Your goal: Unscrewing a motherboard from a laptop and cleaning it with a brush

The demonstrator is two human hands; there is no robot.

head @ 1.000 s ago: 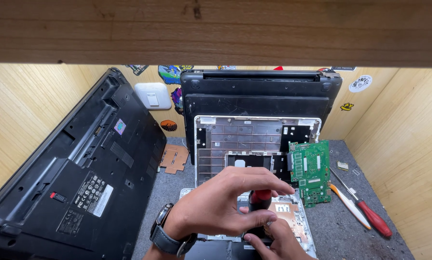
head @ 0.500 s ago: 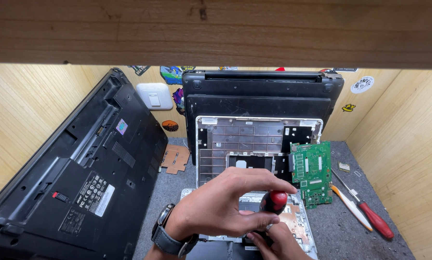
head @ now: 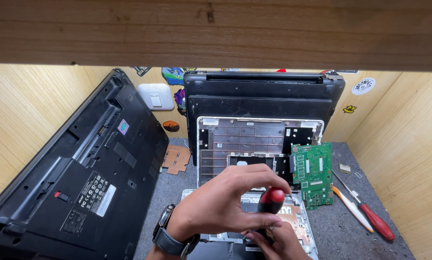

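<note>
My left hand [head: 225, 202], with a dark watch on the wrist, curls over the red-and-black handle of a screwdriver [head: 270, 202] and grips its top. Below it my right hand [head: 273, 243] holds the lower shaft of the same screwdriver, which stands upright over an opened laptop base [head: 300, 226] with a copper-coloured part showing. The tip is hidden by my hands. A green circuit board [head: 314, 173] leans just right of the hands against a white laptop frame [head: 259, 139].
A black laptop underside [head: 81, 178] leans at the left wall. A second black laptop [head: 264, 98] stands at the back. Two screwdrivers, one red-handled [head: 375, 221], one orange and white [head: 351, 207], lie on the grey mat at right. A cardboard scrap [head: 176, 159] lies behind.
The screwdriver handle has shifted slightly to the right and tilted under my left hand, whose fingers have moved round it. Everything else stays put.
</note>
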